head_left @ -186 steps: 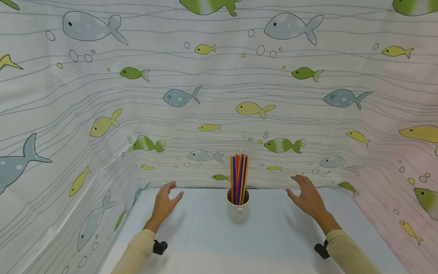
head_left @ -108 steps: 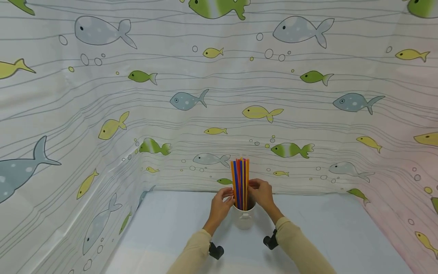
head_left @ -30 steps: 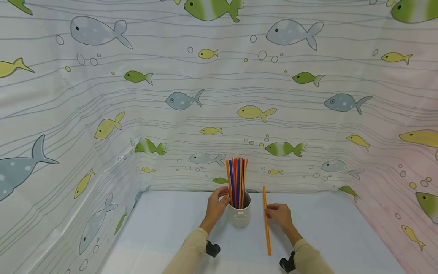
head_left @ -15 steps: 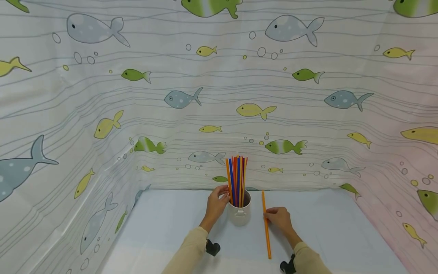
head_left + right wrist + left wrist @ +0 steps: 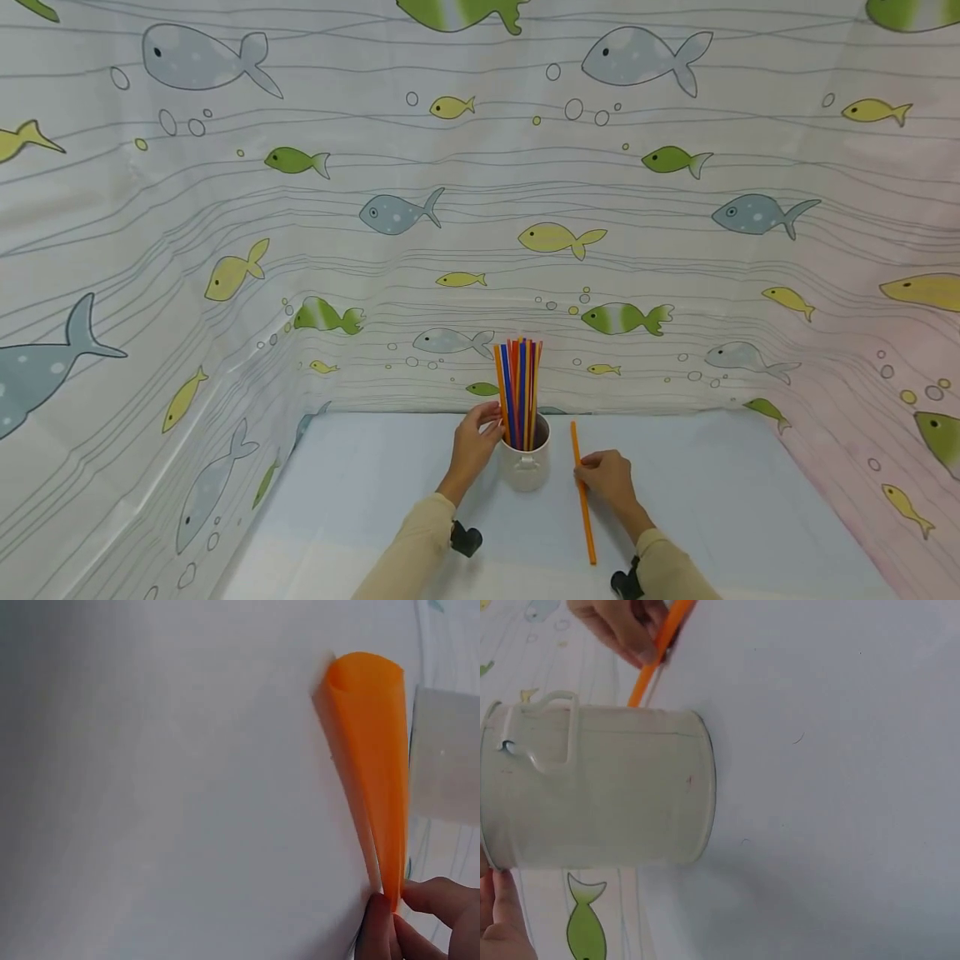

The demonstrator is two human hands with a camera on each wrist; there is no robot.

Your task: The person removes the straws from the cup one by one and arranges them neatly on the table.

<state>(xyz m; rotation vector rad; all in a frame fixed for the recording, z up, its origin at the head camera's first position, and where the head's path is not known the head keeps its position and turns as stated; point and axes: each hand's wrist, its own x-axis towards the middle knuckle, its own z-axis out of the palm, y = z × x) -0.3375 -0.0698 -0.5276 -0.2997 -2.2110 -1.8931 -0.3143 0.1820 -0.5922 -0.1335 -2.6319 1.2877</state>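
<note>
An off-white cup [image 5: 525, 472] with a small handle on its near side stands upright on the table. Several coloured drinking straws [image 5: 519, 400], mostly orange, blue and red, rise out of it. My left hand [image 5: 470, 442] reaches to the cup's left rim, its fingertips right at the rim and the outermost straws; the left wrist view shows the fingers [image 5: 508, 904] against the rim. To the right of the cup, my right hand [image 5: 609, 477] pinches a single orange drinking straw [image 5: 587, 525] between thumb and fingers. In the right wrist view this straw [image 5: 375, 750] shows its hollow end, close over the table.
A pale table [image 5: 390, 517] carries the cup near its back edge. A fish-patterned curtain [image 5: 480, 208] hangs behind and along both sides. A small black device [image 5: 467, 539] sits at the left wrist, another black device [image 5: 627, 582] at the right.
Both hands have come from apart to the cup. My right hand has taken the orange straw out and right of it. Lately the straw has shifted slightly, while my left hand stays at the rim.
</note>
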